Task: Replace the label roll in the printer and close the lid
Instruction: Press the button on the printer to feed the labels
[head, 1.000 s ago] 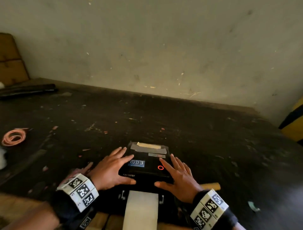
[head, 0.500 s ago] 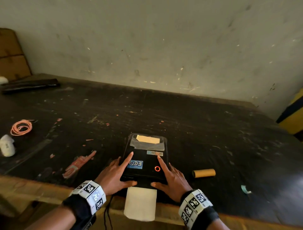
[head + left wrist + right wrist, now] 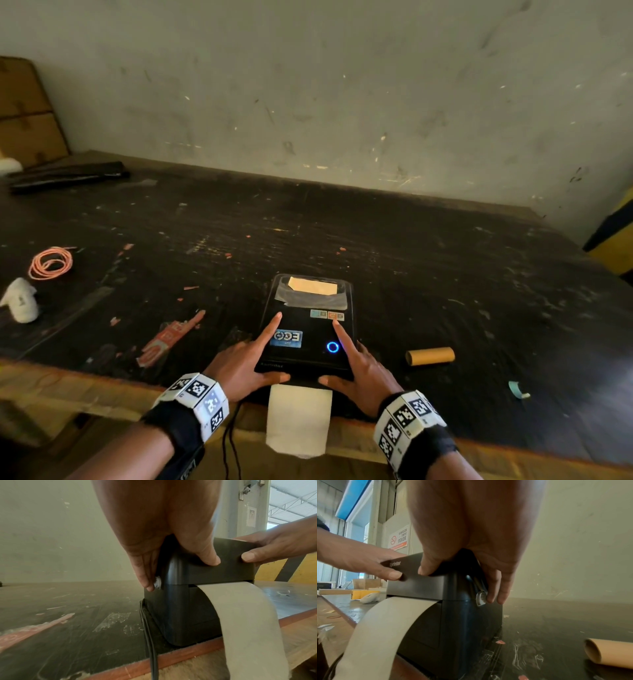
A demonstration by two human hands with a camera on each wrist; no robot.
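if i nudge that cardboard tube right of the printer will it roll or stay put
The cardboard tube lies on its side on the flat table, so a sideways nudge would probably roll it. It looks hollow in the right wrist view, so likely light. Pushed end-on, it would probably slide instead.

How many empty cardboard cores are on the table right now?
1: the cardboard core lies on the table right of the printer. Others could be out of view.
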